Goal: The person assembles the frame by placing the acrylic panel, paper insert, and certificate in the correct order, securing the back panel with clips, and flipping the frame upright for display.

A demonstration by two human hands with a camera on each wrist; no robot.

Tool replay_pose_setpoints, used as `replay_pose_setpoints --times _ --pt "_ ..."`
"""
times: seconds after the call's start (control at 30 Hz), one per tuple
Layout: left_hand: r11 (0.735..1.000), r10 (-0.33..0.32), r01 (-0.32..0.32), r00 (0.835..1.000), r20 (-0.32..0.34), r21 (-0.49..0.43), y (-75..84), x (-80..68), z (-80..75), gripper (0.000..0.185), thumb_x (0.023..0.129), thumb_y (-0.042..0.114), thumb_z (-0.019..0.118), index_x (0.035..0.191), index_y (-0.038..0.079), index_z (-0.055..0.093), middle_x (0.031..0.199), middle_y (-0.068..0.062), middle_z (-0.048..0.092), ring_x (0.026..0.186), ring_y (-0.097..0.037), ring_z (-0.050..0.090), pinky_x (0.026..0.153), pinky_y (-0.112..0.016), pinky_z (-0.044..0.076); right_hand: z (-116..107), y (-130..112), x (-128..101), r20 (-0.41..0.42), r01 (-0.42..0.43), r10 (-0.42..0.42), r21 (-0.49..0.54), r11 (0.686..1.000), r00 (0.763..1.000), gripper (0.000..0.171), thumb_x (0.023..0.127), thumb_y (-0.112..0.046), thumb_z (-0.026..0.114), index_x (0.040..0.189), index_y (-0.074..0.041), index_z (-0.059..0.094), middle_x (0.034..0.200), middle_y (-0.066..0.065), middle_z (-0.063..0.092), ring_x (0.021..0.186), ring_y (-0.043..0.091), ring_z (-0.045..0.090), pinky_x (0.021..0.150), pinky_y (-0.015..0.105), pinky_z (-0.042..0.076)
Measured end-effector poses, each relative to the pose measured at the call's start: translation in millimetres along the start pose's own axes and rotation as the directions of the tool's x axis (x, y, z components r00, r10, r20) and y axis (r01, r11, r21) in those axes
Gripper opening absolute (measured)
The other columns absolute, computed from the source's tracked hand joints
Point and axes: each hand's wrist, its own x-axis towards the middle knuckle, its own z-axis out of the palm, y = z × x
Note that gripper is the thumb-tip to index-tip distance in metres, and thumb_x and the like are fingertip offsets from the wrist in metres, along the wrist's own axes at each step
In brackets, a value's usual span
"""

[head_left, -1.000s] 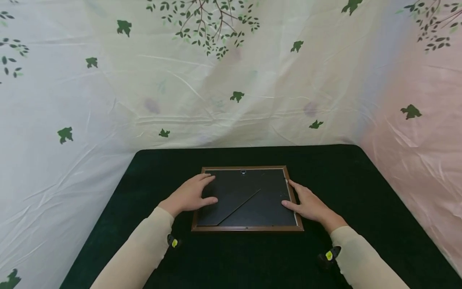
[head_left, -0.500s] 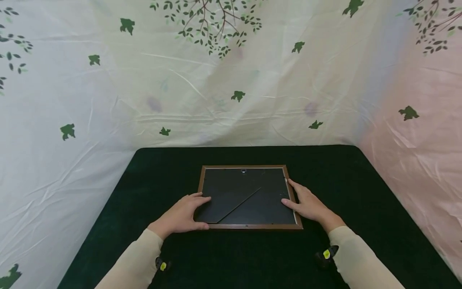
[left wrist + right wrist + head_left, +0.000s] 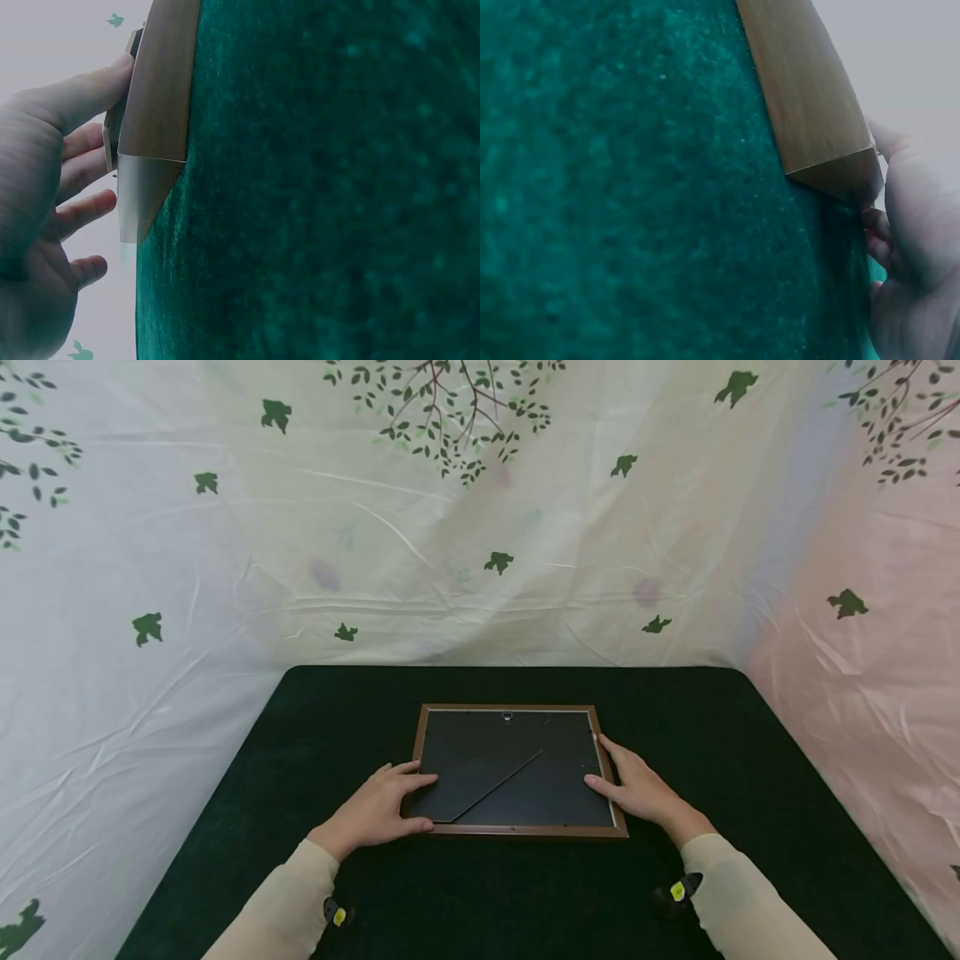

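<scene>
Hands frame a picture frame (image 3: 514, 771) that lies face down at the centre of the head view, on a dark green surface (image 3: 750, 760), its black backing board and folded stand facing up. The left hand (image 3: 378, 808) sits at the lower left corner of the frame, fingers nearly straight over the edge and thumb along the near rail; the left wrist view shows the thumb pressed on the wooden side while the fingers spread above the back. The right hand (image 3: 637, 785) lies flat along the right rail, fingers relaxed and resting on it, gripping nothing.

By the look of it, the step in hand is steadying or squaring the frame. A next move would likely call for a firmer hold on both side rails, or fingertips on the small tabs at the backing's edge.

No brand, label or writing can be read anywhere.
</scene>
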Motion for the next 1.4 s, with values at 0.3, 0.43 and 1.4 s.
replay_pose_setpoints --times 0.3,0.43,1.4 --pt "1.000 -0.007 0.006 1.000 -0.027 -0.017 7.3 0.4 -5.9 0.066 0.082 0.055 0.070 0.138 0.023 0.054 0.145 -0.011 0.045 0.136 -0.029 0.037 0.111 -0.058 0.021 1.7 -12.3 -4.0 -0.066 0.077 -0.083 -0.096 0.992 0.994 0.090 0.090 -0.062 0.053 0.155 -0.012 0.017 0.157 0.019 0.017 0.140 0.043 0.017 0.105 0.066 0.022" --pt "0.999 -0.012 0.009 0.998 -0.066 -0.044 11.7 0.4 -15.0 0.065 0.083 0.055 0.068 0.138 0.024 0.054 0.145 -0.012 0.045 0.135 -0.030 0.039 0.111 -0.057 0.021 3.6 -37.1 -4.8 -0.085 0.159 -0.172 -0.145 0.977 0.981 0.087 0.087 -0.065 0.054 0.154 -0.018 0.023 0.157 0.014 0.018 0.141 0.039 0.019 0.106 0.064 0.025" --pt "0.976 0.097 -0.144 0.959 -0.267 -0.164 41.2 33.8 -60.2 0.065 0.088 0.061 0.057 0.137 0.019 0.054 0.126 0.004 0.062 0.122 -0.015 0.052 0.101 -0.044 0.043 34.5 -152.0 18.9 -0.003 0.600 -0.621 -0.256 0.758 0.784 0.060 0.097 -0.060 0.036 0.152 -0.037 0.024 0.155 0.004 0.031 0.140 0.025 0.031 0.108 0.050 0.033"
